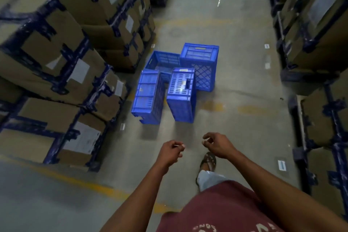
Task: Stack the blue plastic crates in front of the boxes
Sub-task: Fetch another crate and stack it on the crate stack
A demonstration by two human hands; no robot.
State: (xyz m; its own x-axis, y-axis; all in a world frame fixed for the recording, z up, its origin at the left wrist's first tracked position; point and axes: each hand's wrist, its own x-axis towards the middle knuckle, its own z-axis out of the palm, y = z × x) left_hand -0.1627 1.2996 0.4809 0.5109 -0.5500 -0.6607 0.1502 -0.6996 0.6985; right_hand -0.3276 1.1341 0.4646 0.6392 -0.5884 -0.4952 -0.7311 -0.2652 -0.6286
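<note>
Several blue plastic crates lie scattered on the aisle floor ahead of me. One crate (147, 97) stands on its side at the near left, another (181, 94) on its side beside it. A third crate (162, 61) sits upright and open behind them, and a fourth (200, 66) lies tipped at the back right. My left hand (170, 151) and my right hand (216, 144) hang in the air short of the crates, fingers loosely curled, holding nothing.
Tall stacks of taped cardboard boxes (56, 62) line the left of the aisle, and more boxes (316, 34) line the right. Bare concrete floor (235, 90) with faded yellow marks runs between them. My sandalled foot (208, 160) steps forward.
</note>
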